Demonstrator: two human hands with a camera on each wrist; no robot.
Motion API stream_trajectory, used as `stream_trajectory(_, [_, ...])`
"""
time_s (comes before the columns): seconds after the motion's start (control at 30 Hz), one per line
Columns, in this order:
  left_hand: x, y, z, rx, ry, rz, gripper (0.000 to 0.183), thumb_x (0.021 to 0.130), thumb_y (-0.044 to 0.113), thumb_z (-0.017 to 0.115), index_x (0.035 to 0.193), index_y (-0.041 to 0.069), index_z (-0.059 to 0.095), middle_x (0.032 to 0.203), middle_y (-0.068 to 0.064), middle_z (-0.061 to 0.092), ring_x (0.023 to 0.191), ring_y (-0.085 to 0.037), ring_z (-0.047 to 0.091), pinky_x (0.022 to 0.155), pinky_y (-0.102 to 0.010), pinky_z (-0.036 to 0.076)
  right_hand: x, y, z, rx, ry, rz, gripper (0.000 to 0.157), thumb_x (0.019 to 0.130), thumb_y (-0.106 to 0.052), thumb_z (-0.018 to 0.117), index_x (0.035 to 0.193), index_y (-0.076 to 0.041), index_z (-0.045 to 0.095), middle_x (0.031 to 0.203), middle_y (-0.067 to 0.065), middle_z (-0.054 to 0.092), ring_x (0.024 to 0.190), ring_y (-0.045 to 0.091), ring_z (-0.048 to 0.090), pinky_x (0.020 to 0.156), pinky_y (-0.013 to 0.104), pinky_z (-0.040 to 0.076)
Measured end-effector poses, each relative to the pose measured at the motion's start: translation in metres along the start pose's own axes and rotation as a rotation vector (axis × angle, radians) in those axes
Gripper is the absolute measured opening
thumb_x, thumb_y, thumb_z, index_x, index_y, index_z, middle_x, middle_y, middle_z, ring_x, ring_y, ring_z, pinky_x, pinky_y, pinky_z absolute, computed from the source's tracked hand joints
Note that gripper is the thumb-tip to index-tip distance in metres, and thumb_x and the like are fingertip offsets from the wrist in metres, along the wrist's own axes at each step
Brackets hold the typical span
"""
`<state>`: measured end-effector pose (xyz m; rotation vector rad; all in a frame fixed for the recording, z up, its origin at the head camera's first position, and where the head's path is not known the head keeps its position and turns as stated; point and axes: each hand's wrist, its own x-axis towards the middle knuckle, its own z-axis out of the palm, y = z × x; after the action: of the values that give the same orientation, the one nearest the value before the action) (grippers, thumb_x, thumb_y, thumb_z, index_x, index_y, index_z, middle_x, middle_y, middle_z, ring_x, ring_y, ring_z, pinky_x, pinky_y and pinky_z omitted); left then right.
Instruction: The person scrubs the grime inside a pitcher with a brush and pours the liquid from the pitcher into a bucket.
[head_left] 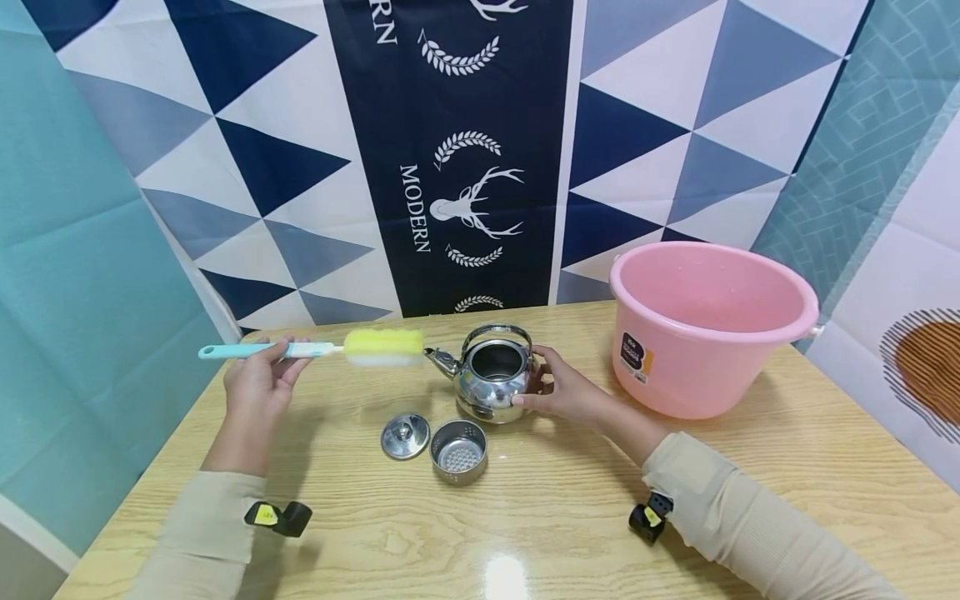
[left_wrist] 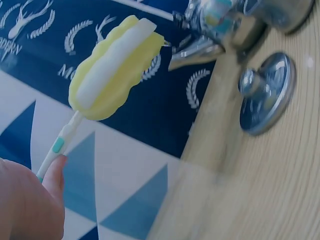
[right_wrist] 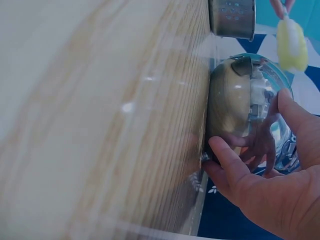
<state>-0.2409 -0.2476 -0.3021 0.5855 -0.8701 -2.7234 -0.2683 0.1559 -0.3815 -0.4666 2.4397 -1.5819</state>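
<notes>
My left hand (head_left: pixel 258 375) grips the blue and white handle of a sponge bottle brush (head_left: pixel 385 342), held level above the table. Its yellow and white sponge head points right, near the spout of a steel teapot (head_left: pixel 480 396). The teapot stands upright with its top uncovered and its handle raised. Around its right side curl the fingers and thumb of my right hand (head_left: pixel 562 387); in the right wrist view they touch the shiny wall. A round steel lid (head_left: pixel 406 437) with a knob lies in front of the spout. Beside it sits a perforated steel strainer basket (head_left: pixel 458 452).
A large pink bucket (head_left: pixel 690 375) stands at the back right of the wooden table (head_left: pixel 360 533). Patterned cloth (head_left: pixel 480 108) hangs behind the table, with a teal sheet (head_left: pixel 82 250) on the left and a pale one on the right.
</notes>
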Motion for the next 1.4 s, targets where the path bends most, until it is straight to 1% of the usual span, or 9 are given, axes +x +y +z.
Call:
stream_trajectory(0.13, [0.007, 0.005, -0.008, 0.0, 0.046, -0.01, 0.073, 0.094, -0.005, 0.057, 0.152, 0.028, 0.029, 0.132, -0.009, 0.052, 0.129, -0.026, 0.048, 0.089, -0.038, 0.05, -0.001, -0.001, 0.0, -0.007, -0.001, 0.002, 0.089, 0.084, -0.02, 0.079, 0.151, -0.011, 0.021, 0.133, 0.028, 0.045, 0.112, 0.036, 0.055, 0.093, 0.04, 0.049])
stream_trajectory(0.27, [0.013, 0.008, -0.014, 0.024, 0.063, -0.017, 0.073, 0.096, -0.004, 0.053, 0.153, 0.031, 0.026, 0.151, -0.007, 0.036, 0.133, -0.026, 0.044, 0.092, -0.037, 0.046, -0.002, -0.001, -0.001, -0.019, -0.002, 0.003, 0.089, 0.085, -0.021, 0.078, 0.152, -0.011, 0.021, 0.133, 0.028, 0.045, 0.114, 0.036, 0.054, 0.095, 0.043, 0.047])
stream_trajectory(0.47, [0.022, 0.007, -0.023, 0.115, 0.096, -0.034, 0.071, 0.098, -0.003, 0.049, 0.155, 0.03, 0.022, 0.15, -0.009, 0.036, 0.115, -0.025, 0.06, 0.091, -0.034, 0.047, -0.001, -0.002, -0.001, -0.015, -0.004, 0.005, 0.088, 0.084, -0.02, 0.079, 0.151, -0.012, 0.022, 0.131, 0.028, 0.046, 0.111, 0.035, 0.056, 0.092, 0.04, 0.049])
stream_trajectory(0.53, [0.024, 0.004, -0.025, 0.155, 0.103, -0.044, 0.071, 0.098, -0.003, 0.048, 0.155, 0.029, 0.021, 0.151, -0.011, 0.034, 0.113, -0.024, 0.061, 0.09, -0.033, 0.049, -0.001, -0.002, -0.001, -0.012, -0.006, 0.006, 0.088, 0.084, -0.02, 0.079, 0.151, -0.012, 0.021, 0.132, 0.028, 0.046, 0.111, 0.035, 0.056, 0.092, 0.04, 0.049])
stream_trajectory(0.73, [0.03, -0.005, -0.028, 0.262, 0.121, -0.07, 0.07, 0.099, -0.003, 0.044, 0.156, 0.027, 0.017, 0.154, -0.01, 0.031, 0.132, -0.024, 0.043, 0.088, -0.031, 0.05, -0.001, -0.001, -0.001, -0.019, -0.01, 0.007, 0.089, 0.085, -0.022, 0.078, 0.152, -0.012, 0.021, 0.133, 0.028, 0.045, 0.113, 0.036, 0.055, 0.096, 0.044, 0.046])
stream_trajectory(0.97, [0.034, -0.015, -0.027, 0.341, 0.136, -0.083, 0.07, 0.099, -0.005, 0.044, 0.157, 0.021, 0.015, 0.152, -0.01, 0.035, 0.124, -0.022, 0.051, 0.086, -0.029, 0.051, -0.001, -0.001, -0.001, -0.01, -0.009, 0.008, 0.089, 0.085, -0.021, 0.078, 0.152, -0.012, 0.02, 0.135, 0.029, 0.044, 0.114, 0.036, 0.054, 0.094, 0.042, 0.048])
stream_trajectory(1.2, [0.035, -0.022, -0.027, 0.394, 0.118, -0.073, 0.066, 0.1, -0.004, 0.04, 0.157, 0.017, 0.014, 0.153, -0.012, 0.034, 0.132, -0.028, 0.043, 0.086, -0.025, 0.051, -0.001, -0.001, -0.001, -0.006, -0.012, 0.008, 0.09, 0.085, -0.021, 0.078, 0.152, -0.012, 0.02, 0.135, 0.029, 0.043, 0.115, 0.037, 0.054, 0.095, 0.042, 0.047])
stream_trajectory(1.3, [0.036, -0.023, -0.027, 0.429, 0.119, -0.07, 0.065, 0.1, -0.003, 0.041, 0.157, 0.015, 0.015, 0.152, -0.012, 0.035, 0.12, -0.025, 0.056, 0.085, -0.022, 0.051, -0.001, -0.001, -0.001, -0.01, -0.013, 0.009, 0.09, 0.085, -0.022, 0.078, 0.152, -0.012, 0.02, 0.136, 0.029, 0.042, 0.117, 0.038, 0.052, 0.099, 0.046, 0.045])
stream_trajectory(1.4, [0.036, -0.024, -0.029, 0.474, 0.121, -0.066, 0.064, 0.1, -0.001, 0.043, 0.157, 0.014, 0.015, 0.151, -0.012, 0.038, 0.089, -0.017, 0.07, 0.084, -0.02, 0.051, -0.001, -0.001, -0.002, -0.008, -0.014, 0.011, 0.09, 0.085, -0.022, 0.078, 0.152, -0.012, 0.02, 0.138, 0.03, 0.041, 0.119, 0.039, 0.052, 0.102, 0.049, 0.042])
